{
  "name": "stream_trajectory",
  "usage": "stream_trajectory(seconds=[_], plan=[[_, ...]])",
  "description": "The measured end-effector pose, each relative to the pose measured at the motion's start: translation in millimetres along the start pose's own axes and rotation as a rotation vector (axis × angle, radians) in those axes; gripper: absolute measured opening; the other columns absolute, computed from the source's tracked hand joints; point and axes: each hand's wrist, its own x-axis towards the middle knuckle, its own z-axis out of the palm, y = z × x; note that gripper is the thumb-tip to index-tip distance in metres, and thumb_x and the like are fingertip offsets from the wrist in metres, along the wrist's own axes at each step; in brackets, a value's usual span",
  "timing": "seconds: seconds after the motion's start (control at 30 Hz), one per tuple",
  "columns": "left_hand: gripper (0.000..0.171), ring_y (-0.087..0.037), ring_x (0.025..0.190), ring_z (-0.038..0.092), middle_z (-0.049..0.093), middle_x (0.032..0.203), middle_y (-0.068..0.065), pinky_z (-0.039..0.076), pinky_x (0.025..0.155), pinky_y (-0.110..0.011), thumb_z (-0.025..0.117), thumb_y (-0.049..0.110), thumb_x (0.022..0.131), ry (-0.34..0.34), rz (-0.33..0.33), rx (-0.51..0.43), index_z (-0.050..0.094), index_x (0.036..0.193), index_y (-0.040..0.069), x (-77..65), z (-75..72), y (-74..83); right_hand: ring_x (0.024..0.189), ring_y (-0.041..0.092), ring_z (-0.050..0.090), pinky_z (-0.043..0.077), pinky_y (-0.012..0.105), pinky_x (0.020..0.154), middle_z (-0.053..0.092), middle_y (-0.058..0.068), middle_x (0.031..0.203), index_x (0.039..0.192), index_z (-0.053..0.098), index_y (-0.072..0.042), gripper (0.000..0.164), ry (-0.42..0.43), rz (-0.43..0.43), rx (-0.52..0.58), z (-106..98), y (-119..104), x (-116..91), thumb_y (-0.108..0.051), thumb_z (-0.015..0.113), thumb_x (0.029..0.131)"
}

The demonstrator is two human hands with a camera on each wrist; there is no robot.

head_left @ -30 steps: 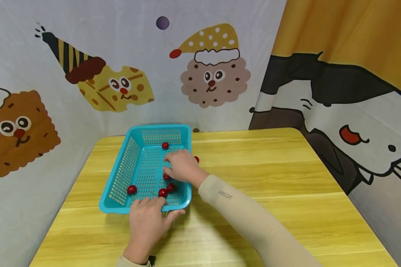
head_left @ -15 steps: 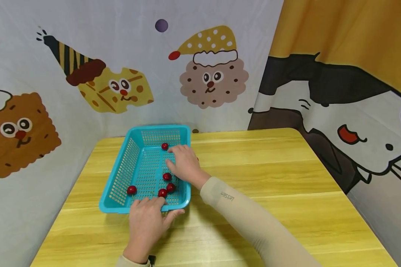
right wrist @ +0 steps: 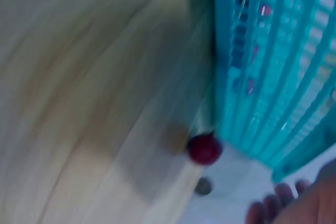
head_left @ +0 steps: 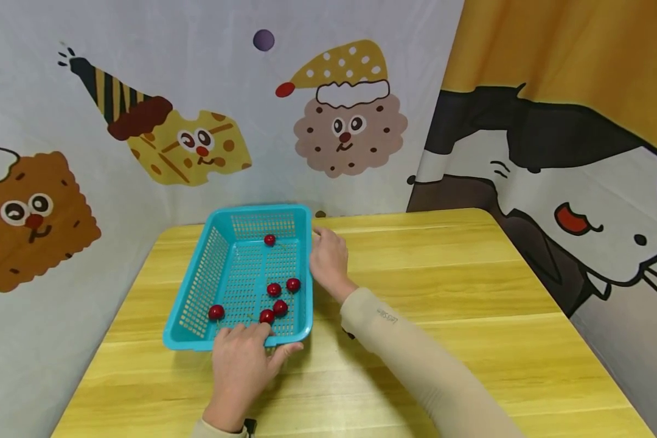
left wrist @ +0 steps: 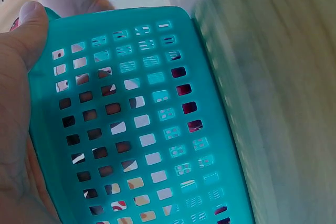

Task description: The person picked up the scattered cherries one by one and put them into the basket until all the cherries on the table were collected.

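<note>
A blue plastic basket [head_left: 197, 267] with perforated walls stands on the table, and several red cherries lie inside it, one of them a cherry [head_left: 270, 240] towards the far end. The left hand [head_left: 241, 362] grips the near rim, its fingers over the edge; in the left wrist view the thumb [left wrist: 34, 30] shows beside the perforated end wall. Outside the right wall is the right hand [head_left: 330, 258], fingers loosely bent. In the right wrist view, a cherry [right wrist: 205, 149] lies on the table beside the basket, apart from the fingers [right wrist: 285, 195]. The head view hides this cherry.
The yellow wood-grain table [head_left: 443, 292] extends to the right of the basket. A cartoon-printed cloth [head_left: 208, 55] hangs behind the table's far edge, with a patterned curtain [head_left: 558, 140] at the right.
The right hand has moved from inside the basket over its right wall to the outside. A cherry near that wall is now uncovered. The left hand stays on the near rim.
</note>
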Motion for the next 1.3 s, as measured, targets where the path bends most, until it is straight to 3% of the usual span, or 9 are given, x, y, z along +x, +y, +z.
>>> stream_trajectory(seconds=[0.1,0.33,0.5,0.67,0.83,0.97,1.1,1.2,1.3], plan=[[0.064,-0.021,0.049,0.041,0.044,0.051,0.003,0.032,0.053,-0.037,0.066,0.078,0.066,-0.005,-0.002,0.003,0.049,0.061,0.017,0.5,-0.7,0.4,0.115,0.029,0.053,0.042,0.046,0.099,0.063,0.01,0.124,0.125,0.063,-0.003,0.031,-0.135,-0.005,-0.059,-3.6,13.3,6.1,-0.013,0.042,0.105],[0.065,-0.022,0.048,0.042,0.046,0.051,0.001,0.031,0.052,-0.037,0.068,0.078,0.066,0.006,0.009,0.004,0.052,0.062,0.015,4.2,-3.2,2.1,0.118,0.031,0.05,0.04,0.046,0.103,0.06,0.015,0.127,0.129,0.06,-0.003,0.034,-0.436,-0.156,-0.351,-9.0,25.4,9.5,-0.022,0.051,0.102],[0.066,-0.024,0.049,0.044,0.049,0.052,0.0,0.031,0.052,-0.039,0.067,0.079,0.066,0.032,0.015,-0.02,0.051,0.062,0.015,6.3,-3.5,4.5,0.116,0.03,0.05,0.044,0.044,0.098,0.059,0.014,0.128,0.13,0.06,-0.005,0.036,-0.496,-0.266,-0.548,-7.8,28.6,4.8,-0.018,0.057,0.097],[0.068,-0.023,0.049,0.043,0.049,0.052,0.0,0.031,0.052,-0.039,0.062,0.081,0.068,0.034,0.012,-0.023,0.05,0.061,0.015,6.4,-3.1,5.8,0.102,0.03,0.055,0.051,0.044,0.085,0.063,0.012,0.119,0.119,0.066,-0.007,0.028,-0.467,-0.345,-0.596,-5.5,35.5,-1.0,-0.009,0.059,0.092],[0.064,-0.023,0.049,0.042,0.049,0.052,0.001,0.031,0.053,-0.039,0.072,0.076,0.062,0.023,0.003,-0.023,0.05,0.062,0.016,6.5,-2.3,6.0,0.088,0.027,0.061,0.054,0.043,0.075,0.067,0.009,0.101,0.107,0.069,-0.01,0.016,-0.421,-0.365,-0.521,-5.0,50.3,-1.2,-0.015,0.064,0.093],[0.063,-0.022,0.048,0.042,0.048,0.052,0.002,0.031,0.053,-0.038,0.071,0.075,0.063,0.018,0.004,-0.019,0.05,0.061,0.016,6.1,-1.6,5.7,0.093,0.022,0.06,0.054,0.041,0.079,0.067,0.007,0.108,0.119,0.067,-0.01,0.028,-0.36,-0.197,-0.38,-19.7,48.3,13.4,-0.025,0.066,0.095],[0.065,-0.022,0.049,0.042,0.047,0.052,0.002,0.032,0.053,-0.037,0.066,0.078,0.067,0.008,0.007,-0.011,0.051,0.061,0.015,4.9,-1.8,4.2,0.094,0.018,0.057,0.053,0.038,0.079,0.063,0.006,0.119,0.128,0.062,-0.01,0.035,-0.202,-0.075,-0.155,-42.7,18.0,30.5,-0.028,0.063,0.098],[0.065,-0.022,0.05,0.044,0.049,0.053,0.001,0.032,0.054,-0.037,0.064,0.078,0.068,0.007,0.003,-0.003,0.052,0.062,0.015,4.2,-2.1,2.5,0.095,0.016,0.056,0.053,0.036,0.08,0.062,0.006,0.12,0.128,0.061,-0.009,0.036,-0.166,-0.193,-0.078,-49.9,-17.2,27.0,-0.029,0.062,0.098],[0.065,-0.023,0.049,0.045,0.05,0.052,0.0,0.033,0.053,-0.038,0.066,0.077,0.067,0.012,0.009,-0.001,0.052,0.062,0.015,4.4,-1.1,1.8,0.101,0.013,0.055,0.052,0.033,0.085,0.061,0.003,0.121,0.128,0.061,-0.011,0.037,-0.281,-0.389,-0.136,-43.3,-45.1,8.2,-0.033,0.063,0.098]])
